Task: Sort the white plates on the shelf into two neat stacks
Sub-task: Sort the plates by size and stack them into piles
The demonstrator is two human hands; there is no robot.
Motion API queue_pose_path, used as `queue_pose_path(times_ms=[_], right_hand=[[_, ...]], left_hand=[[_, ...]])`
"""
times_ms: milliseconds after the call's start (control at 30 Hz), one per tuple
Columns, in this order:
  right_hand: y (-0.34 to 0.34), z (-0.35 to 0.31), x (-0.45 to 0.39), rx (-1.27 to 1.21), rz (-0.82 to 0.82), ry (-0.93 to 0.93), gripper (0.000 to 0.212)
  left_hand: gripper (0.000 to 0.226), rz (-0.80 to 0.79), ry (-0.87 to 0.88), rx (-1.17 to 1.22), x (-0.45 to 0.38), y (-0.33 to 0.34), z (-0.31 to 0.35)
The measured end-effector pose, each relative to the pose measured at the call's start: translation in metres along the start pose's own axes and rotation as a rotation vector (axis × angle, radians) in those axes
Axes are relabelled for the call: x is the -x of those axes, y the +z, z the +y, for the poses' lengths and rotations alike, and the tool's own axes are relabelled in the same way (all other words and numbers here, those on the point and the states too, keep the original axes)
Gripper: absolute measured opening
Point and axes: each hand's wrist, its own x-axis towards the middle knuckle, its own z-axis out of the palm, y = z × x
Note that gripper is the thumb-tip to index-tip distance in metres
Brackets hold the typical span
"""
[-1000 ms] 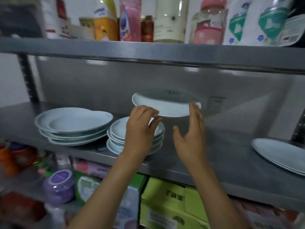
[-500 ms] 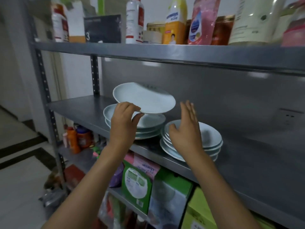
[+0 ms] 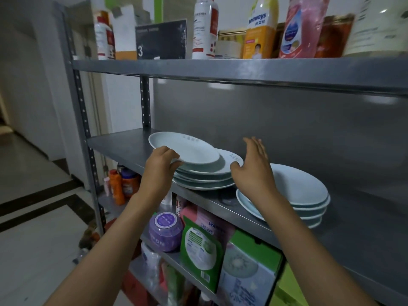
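Observation:
A white plate (image 3: pixel 187 149) lies on top of the left stack of white plates (image 3: pixel 205 177) on the grey metal shelf (image 3: pixel 123 144). My left hand (image 3: pixel 162 161) grips its near rim, fingers curled over the edge. A second stack of white plates (image 3: pixel 302 193) stands to the right on the same shelf. Between the two stacks my right hand (image 3: pixel 254 168) hovers with straight fingers, its thumb near the left stack's rim, holding nothing.
The upper shelf (image 3: pixel 242 67) hangs low over the plates and carries bottles and boxes. Below the plate shelf sit a purple jar (image 3: pixel 164 230), green boxes (image 3: pixel 201 246) and orange bottles (image 3: pixel 117 186). A steel upright (image 3: pixel 84 120) bounds the left side.
My left hand has lowered the plate from the air onto the left stack. My right hand has let go of it and stays open beside the stack. The view swung left.

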Motion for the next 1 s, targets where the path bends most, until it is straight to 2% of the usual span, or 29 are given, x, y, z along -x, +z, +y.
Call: queue_pose_path(times_ms=[233, 367, 533, 767, 1000], right_hand=[[0.004, 0.001, 0.001, -0.020, 0.005, 0.029, 0.065], [0.003, 0.004, 0.002, -0.039, 0.010, 0.055, 0.064], [0.001, 0.010, 0.005, -0.054, 0.006, 0.073, 0.065], [-0.009, 0.024, 0.008, -0.034, 0.017, 0.054, 0.065], [-0.043, 0.054, 0.021, 0.022, 0.126, 0.054, 0.064]], left_hand=[[0.015, -0.106, -0.045, -0.002, -0.002, 0.002, 0.008], [0.017, -0.186, 0.033, -0.062, -0.003, 0.005, 0.003], [0.032, -0.247, 0.055, -0.178, 0.003, 0.012, 0.000], [0.047, -0.136, 0.105, -0.212, 0.002, 0.018, 0.039], [0.061, -0.099, 0.314, -0.101, -0.002, 0.043, 0.126]])
